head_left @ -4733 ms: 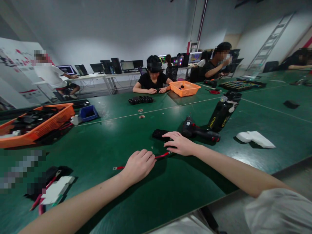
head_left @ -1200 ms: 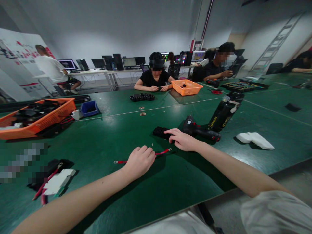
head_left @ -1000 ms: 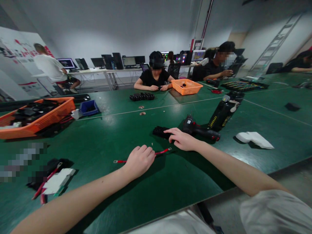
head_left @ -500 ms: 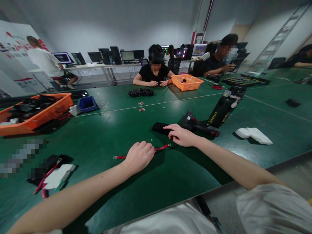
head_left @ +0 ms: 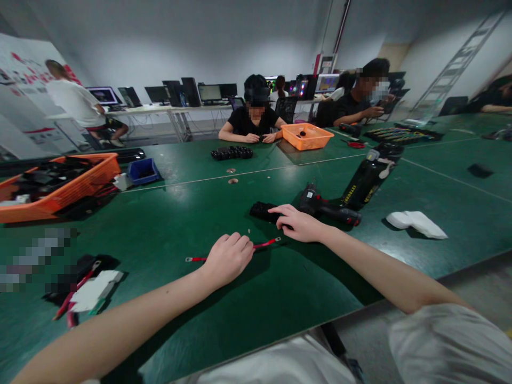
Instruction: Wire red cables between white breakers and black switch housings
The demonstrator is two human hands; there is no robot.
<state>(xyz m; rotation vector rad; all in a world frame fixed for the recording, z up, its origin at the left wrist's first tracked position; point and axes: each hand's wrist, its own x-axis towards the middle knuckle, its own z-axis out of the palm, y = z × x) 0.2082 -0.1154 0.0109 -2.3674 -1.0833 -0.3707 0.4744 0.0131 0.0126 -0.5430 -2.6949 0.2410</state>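
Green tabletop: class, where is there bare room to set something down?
On the green tabletop, one free patch lies between the blue plastic bin and the thin red cable; another between the left hand and the near edge. It is crowded around the right hand: black oblong piece, black-and-red drill, black cylindrical bottle.

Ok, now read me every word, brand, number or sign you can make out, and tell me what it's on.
"EXT...": yellow letters on the black bottle, seemingly; the rest is blurred.
Label on the black drill: too small.
Banner, far left: too blurred.
Monitors: too small.
Wall panel: too small.
Red cable: nothing readable.
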